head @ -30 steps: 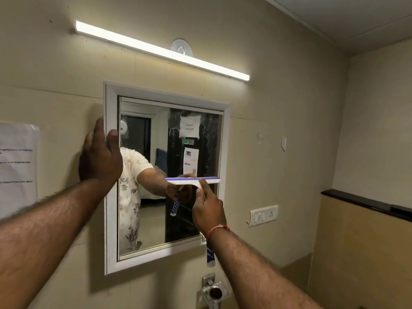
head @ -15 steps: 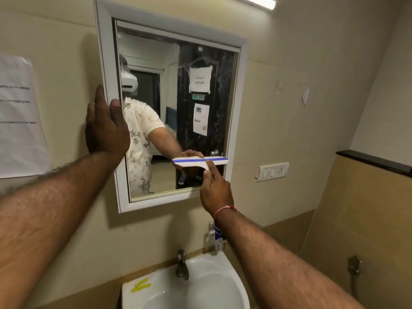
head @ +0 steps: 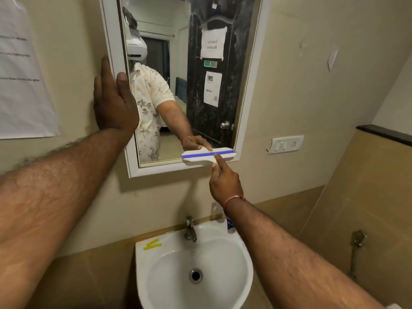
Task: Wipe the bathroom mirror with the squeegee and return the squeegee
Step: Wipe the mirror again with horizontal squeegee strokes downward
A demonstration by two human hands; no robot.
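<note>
Upper sheet (head: 213,44) on the black door (head: 209,108), seen reflected in the mirror (head: 112,41): "Laundry Machine", reversed; lower sheet (head: 213,89) on the same door: small print and a code square, unreadable; paper (head: 20,70) on the wall (head: 73,63): blurred lines, illegible.

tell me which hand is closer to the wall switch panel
Right. The right hand grips the squeegee at the lower right corner of the mirror, left of and below the switch panel. The left hand lies flat on the mirror's far left edge.
</note>
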